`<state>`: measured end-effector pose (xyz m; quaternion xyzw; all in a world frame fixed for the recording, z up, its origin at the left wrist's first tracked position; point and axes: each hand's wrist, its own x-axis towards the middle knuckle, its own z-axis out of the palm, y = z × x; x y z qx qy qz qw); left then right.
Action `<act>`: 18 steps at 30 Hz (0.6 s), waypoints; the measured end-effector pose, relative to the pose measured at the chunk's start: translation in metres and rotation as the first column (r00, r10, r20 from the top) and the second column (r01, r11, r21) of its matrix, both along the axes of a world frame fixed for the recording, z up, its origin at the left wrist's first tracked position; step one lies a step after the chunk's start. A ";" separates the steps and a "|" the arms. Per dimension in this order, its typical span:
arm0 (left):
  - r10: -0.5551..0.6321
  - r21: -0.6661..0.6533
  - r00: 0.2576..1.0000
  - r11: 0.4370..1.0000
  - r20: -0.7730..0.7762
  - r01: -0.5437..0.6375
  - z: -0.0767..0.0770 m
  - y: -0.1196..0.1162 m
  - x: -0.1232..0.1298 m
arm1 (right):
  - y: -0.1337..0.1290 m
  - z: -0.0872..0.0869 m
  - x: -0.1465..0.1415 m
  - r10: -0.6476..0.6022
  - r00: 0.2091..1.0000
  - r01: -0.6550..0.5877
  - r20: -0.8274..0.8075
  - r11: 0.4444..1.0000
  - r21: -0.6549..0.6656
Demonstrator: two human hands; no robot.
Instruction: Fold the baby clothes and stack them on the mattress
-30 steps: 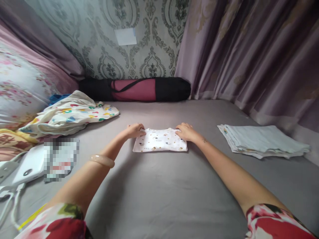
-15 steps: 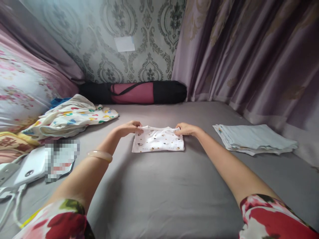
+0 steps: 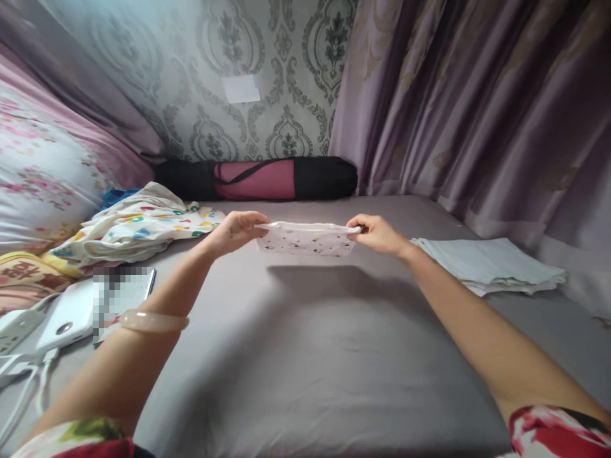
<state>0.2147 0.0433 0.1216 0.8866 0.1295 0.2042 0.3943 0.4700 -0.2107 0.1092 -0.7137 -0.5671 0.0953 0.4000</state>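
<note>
Printed white garment (image 3: 305, 240), folded into a compact rectangle, hangs above the middle of the grey bed sheet (image 3: 334, 362) in the head view, apart from it, with a dark shadow on the sheet below. 2 bare hands hold it level by its upper edge, 1 at each end. The left hand (image 3: 237, 229) pinches the left end between thumb and fingers; the right hand (image 3: 379, 234) pinches the right end the same way. The edge between them is drawn nearly straight, and the printed face slopes down from it.

As far as this view shows, the garment's folding looks done or close to it, though how many layers it has cannot be told. It is held in the air, not yet laid on anything. To the right, near the right forearm, lies a flat stack of folded pale cloths (image 3: 491, 262), which appears finished. To the left, beyond the left forearm, a rumpled heap of patterned clothes (image 3: 138, 226) lies loose and unfolded, so that part seems untouched. A maroon-and-black roll bag (image 3: 255, 179) rests at the far edge, well apart from both hands.
</note>
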 end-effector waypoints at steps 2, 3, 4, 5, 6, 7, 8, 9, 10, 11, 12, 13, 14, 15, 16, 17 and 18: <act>-0.023 0.186 1.000 0.982 -0.014 0.025 -0.012 -0.013 -0.013 | -0.009 -0.015 -0.010 0.038 0.981 -0.051 0.190 0.997 0.059; -0.054 0.256 0.998 0.965 -0.038 0.062 -0.019 -0.021 -0.021 | -0.016 -0.023 -0.017 0.072 0.959 -0.093 0.273 0.994 0.063; -0.091 0.310 0.994 0.945 -0.061 0.105 -0.028 -0.030 -0.029 | -0.023 -0.032 -0.024 0.111 0.934 -0.132 0.341 0.990 0.040; -0.125 0.357 0.989 0.923 -0.076 0.144 -0.037 -0.038 -0.038 | -0.030 -0.041 -0.032 0.145 0.907 -0.157 0.395 0.988 -0.003; -0.154 0.394 0.984 0.902 -0.093 0.178 -0.046 -0.045 -0.046 | -0.038 -0.048 -0.039 0.174 0.881 -0.166 0.440 0.984 -0.056; -0.177 0.423 0.978 0.882 -0.111 0.208 -0.054 -0.052 -0.053 | -0.045 -0.055 -0.046 0.201 0.857 -0.166 0.475 0.979 -0.115; -0.193 0.440 0.971 0.867 -0.137 0.235 -0.063 -0.057 -0.060 | -0.051 -0.060 -0.052 0.225 0.835 -0.161 0.502 0.973 -0.167; -0.204 0.448 0.965 0.856 -0.167 0.259 -0.070 -0.061 -0.065 | -0.056 -0.065 -0.057 0.243 0.817 -0.154 0.522 0.966 -0.209; -0.210 0.451 0.958 0.848 -0.197 0.279 -0.076 -0.064 -0.069 | -0.059 -0.068 -0.061 0.257 0.805 -0.147 0.535 0.959 -0.241; -0.207 0.455 0.953 0.843 -0.219 0.288 -0.082 -0.066 -0.071 | -0.062 -0.071 -0.064 0.265 0.797 -0.141 0.542 0.956 -0.258; -0.201 0.460 0.950 0.838 -0.237 0.292 -0.086 -0.066 -0.073 | -0.064 -0.072 -0.066 0.270 0.794 -0.139 0.544 0.953 -0.271; -0.195 0.469 0.948 0.832 -0.251 0.295 -0.089 -0.066 -0.075 | -0.065 -0.073 -0.067 0.275 0.794 -0.138 0.541 0.950 -0.281; -0.191 0.480 0.946 0.824 -0.262 0.299 -0.091 -0.066 -0.075 | -0.066 -0.072 -0.067 0.280 0.796 -0.139 0.537 0.947 -0.288; -0.191 0.494 0.944 0.814 -0.270 0.306 -0.091 -0.066 -0.076 | -0.067 -0.071 -0.068 0.286 0.797 -0.142 0.531 0.945 -0.296; -0.195 0.505 0.940 0.803 -0.280 0.317 -0.091 -0.065 -0.076 | -0.068 -0.069 -0.068 0.294 0.798 -0.147 0.526 0.942 -0.303; -0.203 0.511 0.935 0.793 -0.291 0.331 -0.089 -0.065 -0.076 | -0.068 -0.066 -0.069 0.301 0.799 -0.150 0.521 0.938 -0.311; -0.213 0.512 0.929 0.786 -0.303 0.348 -0.087 -0.066 -0.076 | -0.068 -0.063 -0.069 0.305 0.800 -0.150 0.517 0.936 -0.320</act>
